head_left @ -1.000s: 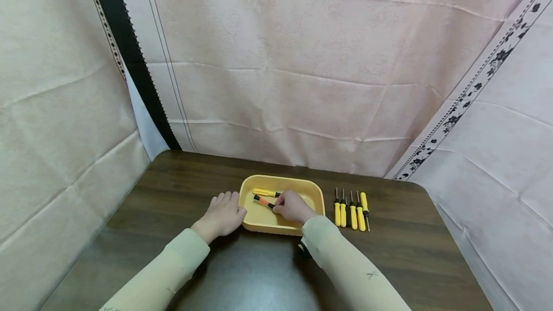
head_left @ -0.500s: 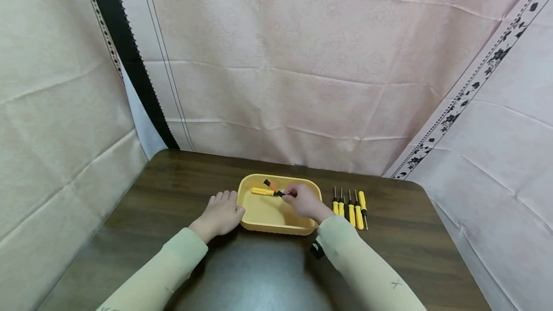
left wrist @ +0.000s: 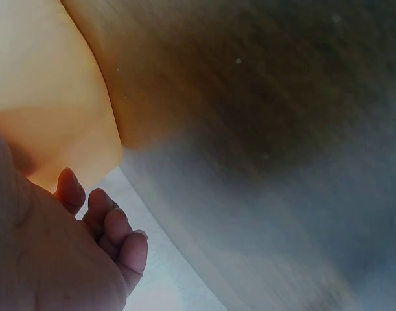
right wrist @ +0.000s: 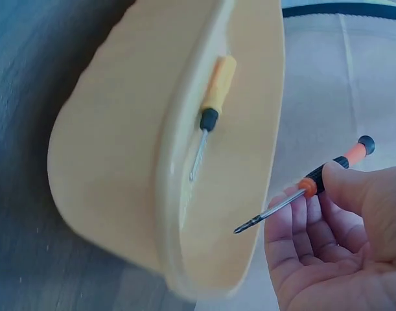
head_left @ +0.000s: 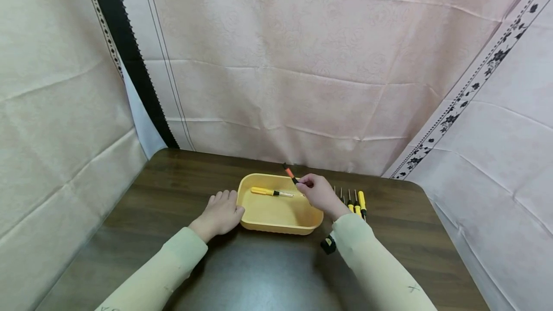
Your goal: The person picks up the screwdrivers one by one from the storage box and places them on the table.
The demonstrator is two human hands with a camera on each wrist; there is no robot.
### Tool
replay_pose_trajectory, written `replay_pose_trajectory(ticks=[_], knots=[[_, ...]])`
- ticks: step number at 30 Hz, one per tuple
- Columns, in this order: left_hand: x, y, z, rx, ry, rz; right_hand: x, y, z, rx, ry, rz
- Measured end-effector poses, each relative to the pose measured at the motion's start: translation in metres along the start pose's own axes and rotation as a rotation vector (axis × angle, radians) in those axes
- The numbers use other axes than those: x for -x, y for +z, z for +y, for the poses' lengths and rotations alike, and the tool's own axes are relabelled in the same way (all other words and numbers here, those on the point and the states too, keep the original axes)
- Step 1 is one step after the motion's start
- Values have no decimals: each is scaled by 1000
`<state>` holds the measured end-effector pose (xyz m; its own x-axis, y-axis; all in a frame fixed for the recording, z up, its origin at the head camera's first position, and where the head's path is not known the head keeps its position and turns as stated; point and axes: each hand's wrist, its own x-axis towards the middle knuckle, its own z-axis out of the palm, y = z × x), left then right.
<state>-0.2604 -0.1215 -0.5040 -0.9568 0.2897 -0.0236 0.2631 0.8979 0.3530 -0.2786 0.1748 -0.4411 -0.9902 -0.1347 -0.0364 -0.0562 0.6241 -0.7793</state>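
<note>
Thumb and fingertips of my right hand (head_left: 320, 193) pinch an orange-and-black screwdriver (head_left: 289, 173), above the right part of a yellow plastic tray (head_left: 272, 213). In the right wrist view the screwdriver (right wrist: 321, 178) slants, its metal tip pointing down towards the tray. A yellow-handled screwdriver (head_left: 262, 191) with a black collar lies alone on the tray floor, its shaft pointing right. At the tray's left end rests my left hand (head_left: 219, 214), its fingers and thumb against the side. The left wrist view shows those fingers (left wrist: 117, 227) loosely bent beside the tray wall.
Several yellow-and-black screwdrivers (head_left: 357, 205) stand in a row right of the tray, partly hidden by my right hand. A dark wooden table (head_left: 242, 272) carries everything. Pale cloth (head_left: 276, 85) hangs behind it.
My right hand has lifted the orange-and-black screwdriver from the tray floor and moved up and right with it. The left hand and tray have barely moved.
</note>
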Motion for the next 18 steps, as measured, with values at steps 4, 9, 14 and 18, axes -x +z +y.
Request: replay_pose_trajectory(ticks=[4, 9, 14, 18], knots=[[0, 1, 0, 0, 0, -3, 4, -14, 5, -66, 40, 16], [-1, 2, 0, 0, 2, -5, 11, -33, 14, -109, 88, 41], [-2, 3, -1, -7, -3, -4, 15, -52, 31, -175, 100, 57], [-2, 3, -2, -8, -1, -2, 16, -65, 49, -209, 138, 74]])
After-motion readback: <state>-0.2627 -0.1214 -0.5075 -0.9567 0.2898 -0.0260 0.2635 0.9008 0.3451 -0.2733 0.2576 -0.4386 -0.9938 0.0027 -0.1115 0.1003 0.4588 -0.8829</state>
